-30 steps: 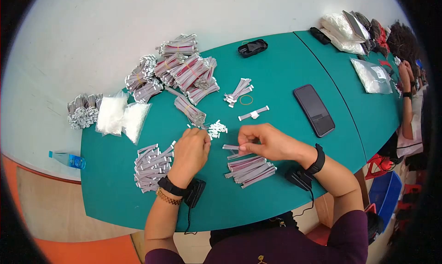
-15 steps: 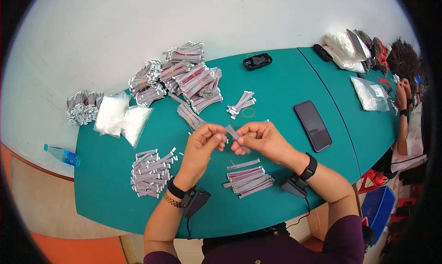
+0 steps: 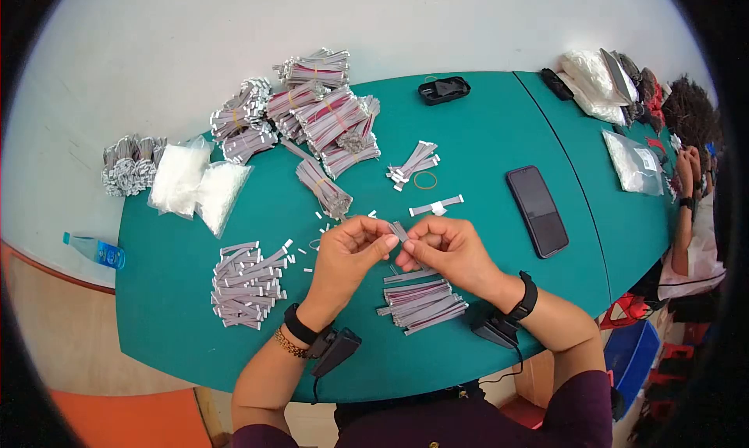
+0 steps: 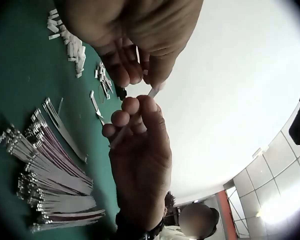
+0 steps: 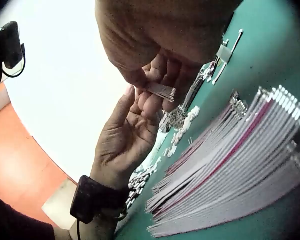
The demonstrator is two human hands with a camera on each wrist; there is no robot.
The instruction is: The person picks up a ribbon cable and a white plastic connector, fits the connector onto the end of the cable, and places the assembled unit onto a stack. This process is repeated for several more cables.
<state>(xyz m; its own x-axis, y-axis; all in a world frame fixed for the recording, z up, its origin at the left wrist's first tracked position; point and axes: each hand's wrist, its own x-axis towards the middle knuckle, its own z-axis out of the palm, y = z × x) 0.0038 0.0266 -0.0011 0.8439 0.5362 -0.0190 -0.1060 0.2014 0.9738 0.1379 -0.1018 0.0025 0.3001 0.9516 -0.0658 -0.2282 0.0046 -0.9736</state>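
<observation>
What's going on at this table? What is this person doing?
Someone is handling a short gray ribbon cable at a green table. The right hand pinches it, with the left hand's fingertips at its other end. A loose pile of cables with white connectors lies to the left, and another cable pile lies just below the right hand. Rubber-banded bundles are stacked farther back.

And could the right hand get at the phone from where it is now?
Probably yes. Only bare green tabletop shows between the right hand and the phone. Its fingers pinch a cable, though, so it would likely need to let go first.
</observation>
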